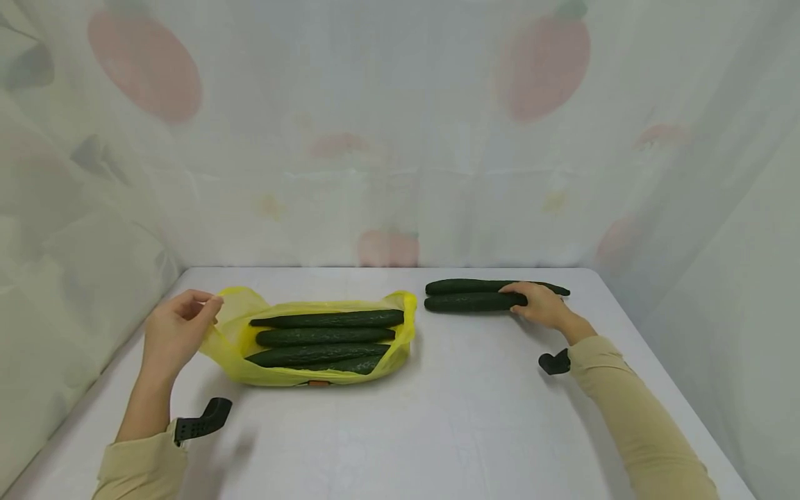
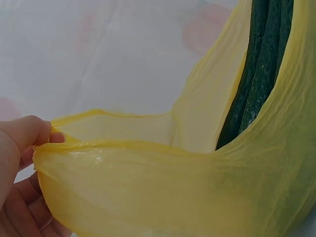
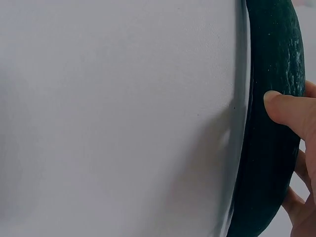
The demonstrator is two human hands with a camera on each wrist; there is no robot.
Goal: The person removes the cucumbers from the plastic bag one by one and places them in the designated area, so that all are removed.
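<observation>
Left hand: my left hand [image 1: 171, 330] pinches the rim of the yellow bag [image 1: 240, 347] between thumb and fingers, holding its mouth open.
Bag: it lies on the white table [image 1: 437, 417] with four cucumbers [image 1: 325, 337] stacked inside.
Right hand: my right hand [image 1: 540, 304] curls round the near cucumber [image 1: 471, 302], thumb pressed on its skin.
Far cucumber: the far cucumber [image 1: 465, 285] lies just behind, touching it.

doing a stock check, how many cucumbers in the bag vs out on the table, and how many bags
cucumbers in the yellow bag: 4
cucumbers on the table by the right hand: 2
yellow bags: 1
total: 6 cucumbers and 1 bag, 7 things
</observation>
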